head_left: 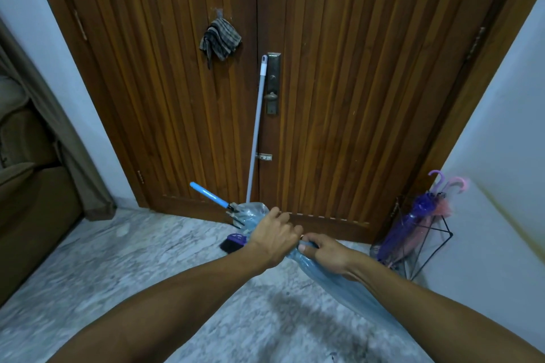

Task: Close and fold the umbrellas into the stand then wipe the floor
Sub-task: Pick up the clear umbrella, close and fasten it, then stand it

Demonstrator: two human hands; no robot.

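Blue umbrella (330, 274): closed, its translucent blue canopy gathered into a long bundle; held slantwise above the marble floor (147, 268), bright blue handle (208, 194) pointing up-left toward the door's foot, the other end running down-right under the right forearm.
Left hand (272, 237): clenched round the canopy near the handle end, knuckles up.
Right hand (324, 253): just beside the left, nearly touching it; thumb and fingers pinch the canopy and a thin blue strap.
Umbrella stand (424, 247): black wire frame in the floor's right corner, against the white wall; it holds a folded purple umbrella (413, 221) and a pink umbrella (442, 209), hooked handles up.
Broom (256, 130): pale handle leaning on the door, dark bristles on the floor behind the left hand.
Door (354, 97): double, brown ribbed wood, with a metal lock plate.
Striped cloth (219, 40): hangs from a hook on the left leaf.
Floor: grey-white veined marble, with a dark smudged patch near the bottom edge.
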